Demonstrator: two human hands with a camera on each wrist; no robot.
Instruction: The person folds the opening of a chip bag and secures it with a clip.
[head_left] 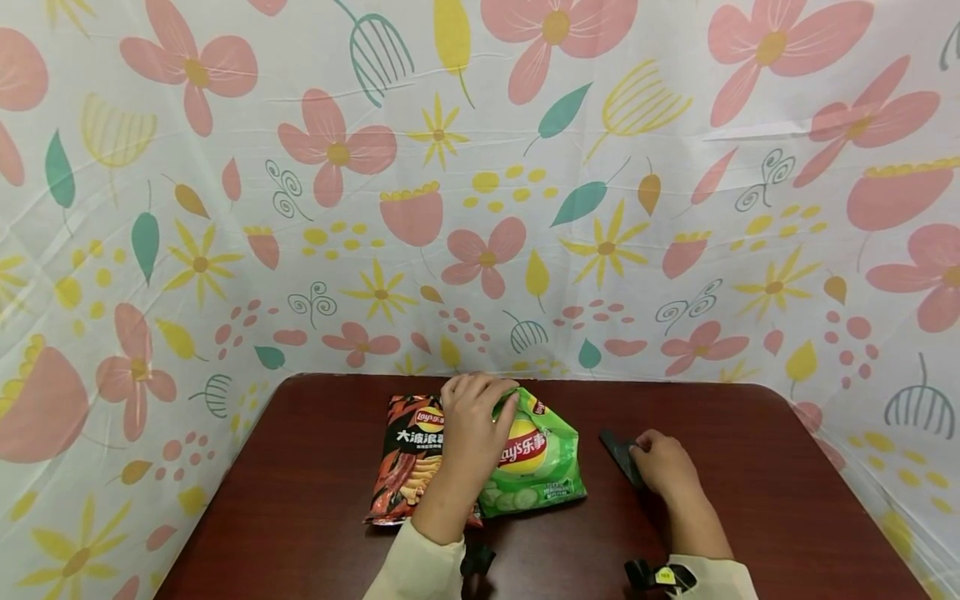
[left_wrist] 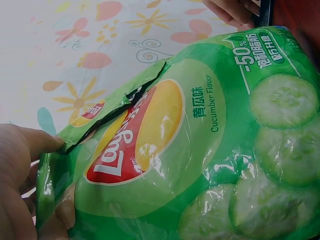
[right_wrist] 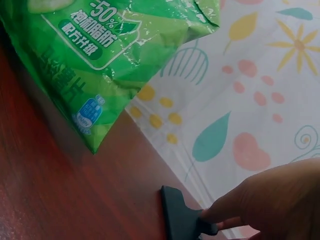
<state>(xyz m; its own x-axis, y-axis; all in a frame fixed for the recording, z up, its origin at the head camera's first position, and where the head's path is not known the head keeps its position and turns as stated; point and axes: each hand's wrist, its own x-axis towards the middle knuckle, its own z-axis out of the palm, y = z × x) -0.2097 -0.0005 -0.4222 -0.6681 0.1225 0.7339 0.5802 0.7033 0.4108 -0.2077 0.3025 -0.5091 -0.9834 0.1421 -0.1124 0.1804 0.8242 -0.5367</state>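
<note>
Green bag (left_wrist: 200,150): "Lay's", "Cucumber Flavor", "-50%" (黄瓜味 too). Black-orange bag (head_left: 408,458): "Lay's", "大波浪".

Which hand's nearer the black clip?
Right. The right hand pinches the black clip; the left hand is farther off, to the clip's left, gripping the green chip bag near its top.

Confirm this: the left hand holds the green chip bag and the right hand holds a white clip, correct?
The colour is wrong: the right wrist view shows the clip is black. The left hand does hold the green chip bag, the right hand the clip.
</note>
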